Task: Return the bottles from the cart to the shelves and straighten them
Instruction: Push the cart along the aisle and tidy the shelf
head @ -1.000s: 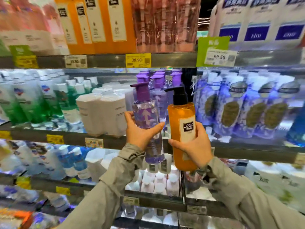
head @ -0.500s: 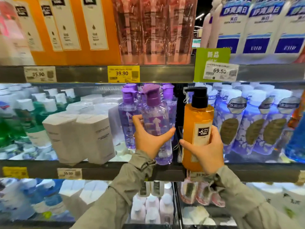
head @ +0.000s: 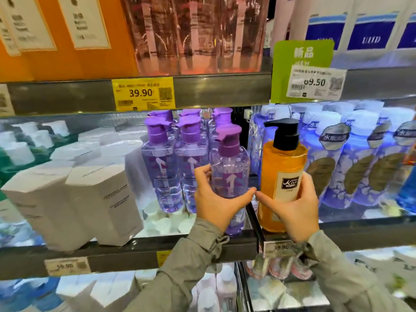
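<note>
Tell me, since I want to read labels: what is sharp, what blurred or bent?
Head view: the purple bottle and orange bottle at centre are sharp, the yellow 39.90 tag legible; its edges smear, the lower-left price tag barely readable; the orange boxes up top lean outward, wide-angle stretch.

- Purple bottle [head: 229,167]: clear, glossy plastic; its pump cap [head: 228,140] was opaque, smooth plastic.
- Orange bottle [head: 281,163]: translucent, glossy plastic carrying a matt label [head: 289,185]; its black pump [head: 284,134] was smooth plastic with a soft sheen.
- Shelf rail [head: 213,93]: grey metal with a dull finish.
- Shelf floor [head: 162,224]: mirror-bright and reflective.
- White boxes [head: 101,199]: matt card.
- Price tag [head: 144,94]: yellow printed paper.
- Sleeve [head: 180,278]: matt, creased woven cloth.
</note>
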`<state>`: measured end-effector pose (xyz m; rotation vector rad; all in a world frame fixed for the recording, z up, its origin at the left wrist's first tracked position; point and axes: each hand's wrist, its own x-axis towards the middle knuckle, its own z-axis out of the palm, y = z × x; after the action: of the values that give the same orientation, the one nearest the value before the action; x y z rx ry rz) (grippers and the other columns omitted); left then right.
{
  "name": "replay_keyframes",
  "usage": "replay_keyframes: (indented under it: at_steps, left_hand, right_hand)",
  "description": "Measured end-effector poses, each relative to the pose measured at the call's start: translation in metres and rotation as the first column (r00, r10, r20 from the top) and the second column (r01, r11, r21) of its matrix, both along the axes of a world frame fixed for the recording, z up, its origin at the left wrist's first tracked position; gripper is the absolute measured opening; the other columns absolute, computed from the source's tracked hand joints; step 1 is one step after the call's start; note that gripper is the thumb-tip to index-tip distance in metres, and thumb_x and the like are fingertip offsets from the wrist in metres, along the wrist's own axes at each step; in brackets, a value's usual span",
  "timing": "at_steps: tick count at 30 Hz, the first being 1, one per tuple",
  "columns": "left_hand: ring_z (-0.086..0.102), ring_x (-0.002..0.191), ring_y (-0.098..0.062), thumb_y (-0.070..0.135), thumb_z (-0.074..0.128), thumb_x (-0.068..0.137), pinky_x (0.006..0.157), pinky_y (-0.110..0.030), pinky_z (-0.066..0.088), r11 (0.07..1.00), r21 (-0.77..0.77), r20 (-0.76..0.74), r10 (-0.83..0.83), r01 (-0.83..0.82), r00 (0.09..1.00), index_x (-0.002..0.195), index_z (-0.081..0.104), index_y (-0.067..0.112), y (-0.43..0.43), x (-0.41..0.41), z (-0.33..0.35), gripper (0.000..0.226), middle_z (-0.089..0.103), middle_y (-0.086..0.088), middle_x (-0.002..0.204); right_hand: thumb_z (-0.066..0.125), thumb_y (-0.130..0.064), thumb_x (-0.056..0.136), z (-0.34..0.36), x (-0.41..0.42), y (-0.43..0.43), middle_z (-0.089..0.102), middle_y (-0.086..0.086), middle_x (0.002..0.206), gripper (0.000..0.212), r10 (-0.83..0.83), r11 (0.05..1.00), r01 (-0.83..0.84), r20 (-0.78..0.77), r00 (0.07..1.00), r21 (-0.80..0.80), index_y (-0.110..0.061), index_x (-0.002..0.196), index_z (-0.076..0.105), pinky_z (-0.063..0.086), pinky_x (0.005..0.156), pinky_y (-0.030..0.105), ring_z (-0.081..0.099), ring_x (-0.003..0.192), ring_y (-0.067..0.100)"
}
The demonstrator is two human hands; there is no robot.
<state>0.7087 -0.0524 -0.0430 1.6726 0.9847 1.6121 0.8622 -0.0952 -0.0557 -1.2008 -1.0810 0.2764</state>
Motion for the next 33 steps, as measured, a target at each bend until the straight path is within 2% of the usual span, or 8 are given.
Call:
replay_keyframes:
  at_steps: [2,5,8,11,15,19,24,33]
  left_hand:
    - [0.064,0.09,0.002,0.023,0.092,0.052,0.074,-0.011,0.051,1.0,-0.011,-0.022,-0.014,0.014,1.0,0.1,0.035,0.035,0.0,0.0,0.001,0.075,0.061,0.006,0.103]
    - [0.064,0.099,-0.007,0.039,0.086,0.057,0.082,-0.019,0.053,0.995,-0.042,-0.101,-0.089,0.085,0.991,0.115,0.039,0.026,-0.004,-0.004,0.001,0.075,0.062,0.001,0.112]
    - [0.061,0.106,-0.011,0.06,0.074,0.059,0.089,-0.028,0.053,0.996,-0.06,-0.183,-0.07,0.06,0.981,0.124,0.041,0.02,-0.011,-0.01,-0.009,0.083,0.061,0.003,0.117]
    - [0.053,0.112,-0.013,0.067,0.068,0.065,0.094,-0.033,0.049,0.999,-0.037,-0.252,0.018,-0.028,0.968,0.128,0.044,0.02,-0.023,-0.015,-0.025,0.082,0.051,0.01,0.118]
    - [0.048,0.111,-0.014,0.051,0.072,0.071,0.095,-0.026,0.044,0.992,-0.039,-0.305,0.103,-0.12,0.947,0.132,0.046,0.014,-0.033,-0.015,-0.031,0.075,0.044,0.005,0.117]
    - [0.052,0.114,-0.019,0.037,0.077,0.073,0.095,-0.039,0.048,0.983,-0.088,-0.309,0.129,-0.163,0.942,0.135,0.046,0.016,-0.032,-0.01,-0.03,0.072,0.051,-0.003,0.125]
    - [0.056,0.107,-0.016,0.034,0.08,0.071,0.091,-0.037,0.051,0.966,-0.056,-0.24,0.231,-0.251,0.943,0.128,0.051,0.013,-0.038,-0.004,-0.034,0.067,0.056,0.002,0.116]
    - [0.057,0.099,-0.023,0.037,0.078,0.069,0.085,-0.036,0.053,0.935,-0.057,-0.275,0.323,-0.351,0.906,0.119,0.052,0.006,-0.021,0.007,-0.027,0.065,0.049,-0.007,0.111]
  right_hand:
    - [0.092,-0.036,0.05,-0.005,0.003,0.0,0.065,-0.012,0.094,0.08,-0.012,1.0,0.012,-0.009,1.0,-0.003,-0.013,0.113,0.048,0.052,0.073,0.019,0.064,0.085,-0.001]
    - [0.09,-0.037,0.052,-0.009,0.005,-0.001,0.065,-0.015,0.094,0.08,-0.012,1.0,0.012,-0.018,1.0,-0.019,-0.017,0.116,0.047,0.053,0.074,0.021,0.064,0.086,0.0]
    - [0.086,-0.022,0.058,-0.011,0.005,-0.003,0.06,-0.014,0.098,0.076,0.017,0.999,-0.016,0.024,1.0,-0.041,-0.016,0.12,0.042,0.05,0.072,0.01,0.06,0.086,-0.009]
    - [0.085,-0.011,0.065,-0.011,0.006,-0.005,0.059,-0.012,0.1,0.073,0.052,0.996,-0.047,0.057,0.997,-0.072,-0.017,0.119,0.037,0.046,0.07,0.005,0.058,0.086,-0.013]
    - [0.084,-0.013,0.066,-0.01,0.008,-0.005,0.057,-0.009,0.104,0.074,0.079,0.992,-0.072,0.065,0.995,-0.107,-0.014,0.12,0.034,0.049,0.074,0.012,0.059,0.092,-0.006]
    - [0.085,-0.015,0.066,-0.011,0.007,-0.005,0.058,-0.009,0.103,0.076,0.069,0.992,-0.061,0.067,0.995,-0.11,-0.014,0.122,0.034,0.049,0.078,0.021,0.06,0.096,0.003]
    - [0.086,-0.021,0.065,-0.011,0.007,-0.007,0.058,0.003,0.109,0.08,0.07,0.99,-0.06,0.074,0.995,-0.13,-0.017,0.124,0.032,0.052,0.086,0.037,0.06,0.102,0.019]
    - [0.085,-0.014,0.065,-0.011,0.006,-0.007,0.058,0.005,0.109,0.079,0.099,0.989,-0.091,0.055,0.994,-0.12,-0.013,0.124,0.032,0.053,0.085,0.037,0.061,0.1,0.018]
